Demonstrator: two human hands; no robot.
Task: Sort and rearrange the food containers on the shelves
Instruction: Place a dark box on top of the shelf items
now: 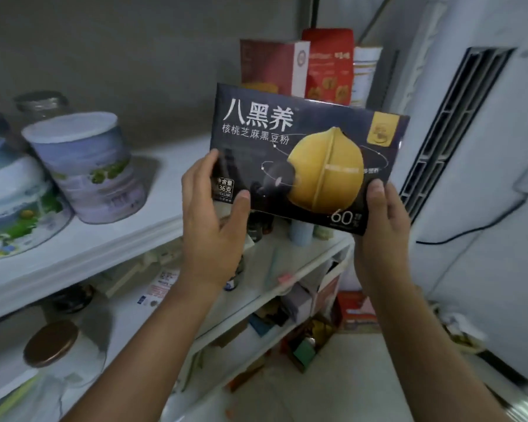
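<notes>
the dark box (302, 159) is held in the air by both hands, in front of the shelving, above the right part of the upper shelf (174, 178) and partly covering the red cartons (272, 65) that stand at the back.

the left hand (214, 223) grips its lower left corner, thumb on the printed front and fingers wrapped along the left edge. the right hand (381, 239) grips the lower right corner the same way, thumb on the front; its fingers are hidden behind the box.

it looks like a flat cardboard carton with a glossy film – probably light, since it holds powder sachets, fairly stiff across the face but easy to dent at the corners. the sheen suggests it could slip, so a hold on the two short edges, as now, seems safer than a pinch on the face.

its long axis runs left to right and slopes a little down toward the right. the printed face points at the camera, lettering upright, top edge up – so it would likely go in standing on its long edge, near the round tins (89, 169) or the cartons.
</notes>
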